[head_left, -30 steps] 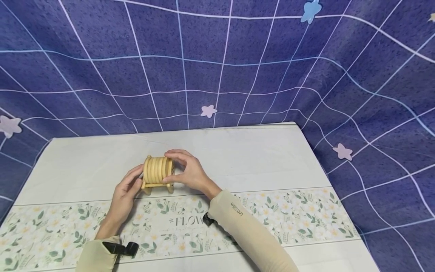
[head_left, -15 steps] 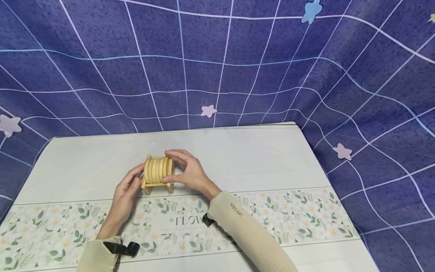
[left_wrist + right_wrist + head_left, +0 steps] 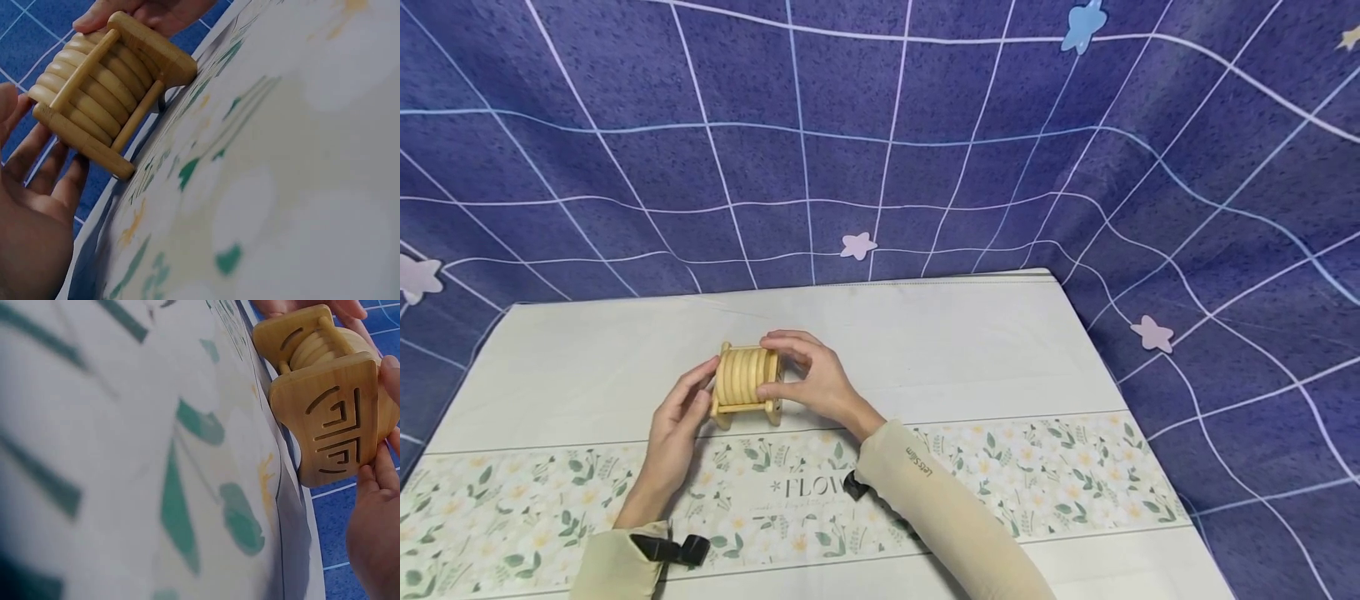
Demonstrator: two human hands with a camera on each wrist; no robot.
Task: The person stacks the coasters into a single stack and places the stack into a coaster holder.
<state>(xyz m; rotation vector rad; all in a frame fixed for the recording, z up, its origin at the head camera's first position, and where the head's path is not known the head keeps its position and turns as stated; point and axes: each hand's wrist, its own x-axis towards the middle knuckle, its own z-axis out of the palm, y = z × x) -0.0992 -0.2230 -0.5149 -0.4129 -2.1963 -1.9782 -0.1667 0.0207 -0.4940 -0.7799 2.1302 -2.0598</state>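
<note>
A small wooden rack (image 3: 741,408) stands on the tabletop in the head view, holding a row of several round wooden coasters (image 3: 741,377) on edge. My right hand (image 3: 823,379) spans the right end of the row, thumb in front and fingers at the back, gripping the end coaster. Its rim shows between thumb and fingers beyond the carved end panel (image 3: 331,422) in the right wrist view. At the rack's left end is my left hand (image 3: 672,425), its fairly straight fingers touching or close beside the plain end panel (image 3: 84,142); exact contact is partly hidden.
A white cloth (image 3: 940,350) covers the table, with a printed floral band (image 3: 1037,475) across its front part. Behind and to the right hangs a blue curtain (image 3: 850,150) with grid lines and stars. Black straps (image 3: 662,548) circle the wrists.
The coaster at the right end stood slightly apart and tilted a second ago; now it sits more in line with the others. Both hands keep nearly the same place.
</note>
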